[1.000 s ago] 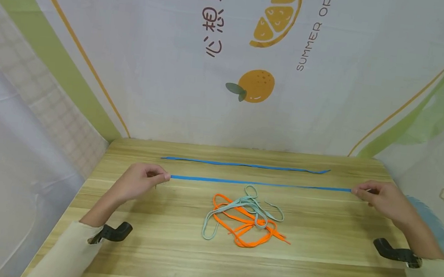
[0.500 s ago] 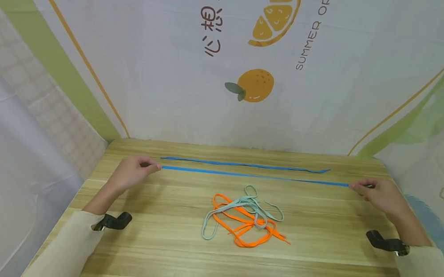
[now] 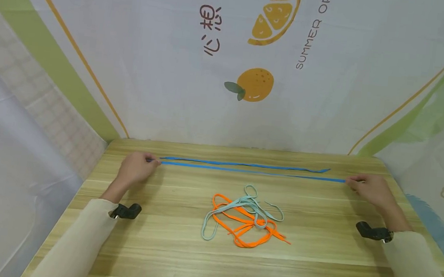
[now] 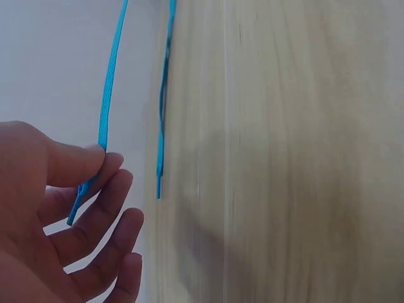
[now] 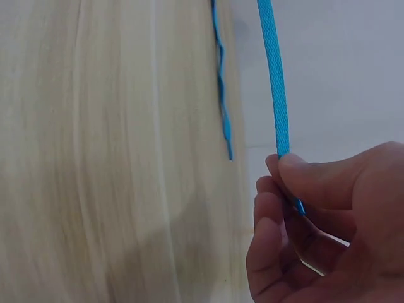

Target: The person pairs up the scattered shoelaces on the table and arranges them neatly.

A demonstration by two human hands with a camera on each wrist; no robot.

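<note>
Left hand (image 3: 137, 166) and right hand (image 3: 369, 188) are well apart, each pinching one end of a blue shoelace (image 5: 274, 82) between thumb and forefinger. It runs nearly straight from one hand to the other, looking thinner toward the right of its middle, where it seems turned on edge. In the left wrist view, the lace's hard tip pokes out past the thumb, toward the palm, and the other fingers are loosely bent, slightly spread. In the right wrist view, the other tip shows below the thumb, with the remaining fingers curved in beneath it. A second blue shoelace (image 3: 243, 164) lies on the wooden table (image 3: 178, 263) just beyond the held one and almost parallel to it; its left end is near the left fingertips, while its right end, kinked away from the person, stops short of the right hand. Between the hands but closer to the person lies a loose tangle: a pale green shoelace (image 3: 247, 200), partly over an orange shoelace (image 3: 245, 244). Behind each hand, a black gadget (image 3: 128, 211) sits at the wrist, next to the cuff of a cream sleeve (image 3: 80, 236). Past both hands, at the table's far edge, hangs a white curtain (image 3: 165, 61) printed with oranges and lettering.
</note>
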